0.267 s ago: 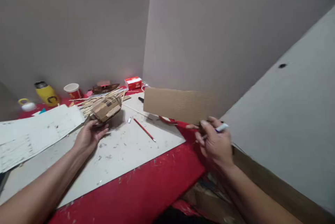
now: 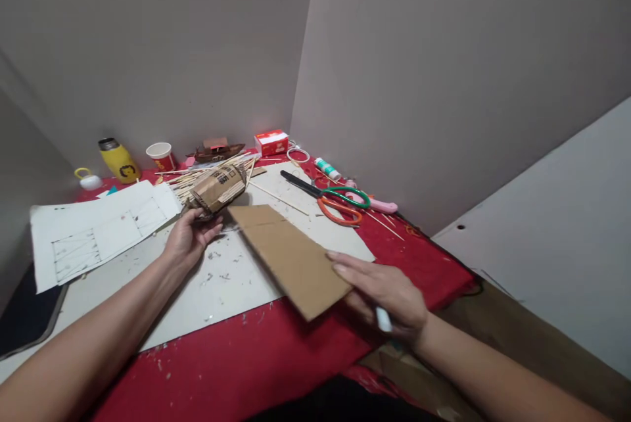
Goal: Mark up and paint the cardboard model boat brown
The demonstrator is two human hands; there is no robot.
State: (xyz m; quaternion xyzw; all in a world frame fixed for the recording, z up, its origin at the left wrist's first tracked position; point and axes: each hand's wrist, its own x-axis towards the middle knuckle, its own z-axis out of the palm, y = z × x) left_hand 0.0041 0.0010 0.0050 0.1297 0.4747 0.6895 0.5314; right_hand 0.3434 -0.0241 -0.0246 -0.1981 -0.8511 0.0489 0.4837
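Observation:
My left hand (image 2: 190,238) holds a small cardboard model boat (image 2: 217,188) from below, tilted up above the white board (image 2: 236,277). My right hand (image 2: 382,294) grips a flat brown cardboard sheet (image 2: 288,257) by its near right corner, and the sheet lies low and slanted over the board toward the model. A white marker (image 2: 383,320) is tucked between the fingers of the same hand.
Red cloth (image 2: 276,363) covers the table. Black-and-orange scissors (image 2: 325,200), a glue tube (image 2: 328,169) and a pink tool (image 2: 377,202) lie at right. Wooden sticks (image 2: 194,179), a paper plan (image 2: 98,228), yellow bottle (image 2: 118,160), paper cup (image 2: 162,156) and red box (image 2: 272,142) stand behind.
My right hand has brought the cardboard sheet down and left, from upright near the wall to flat over the board. The scissors behind it are now uncovered. The view shifted.

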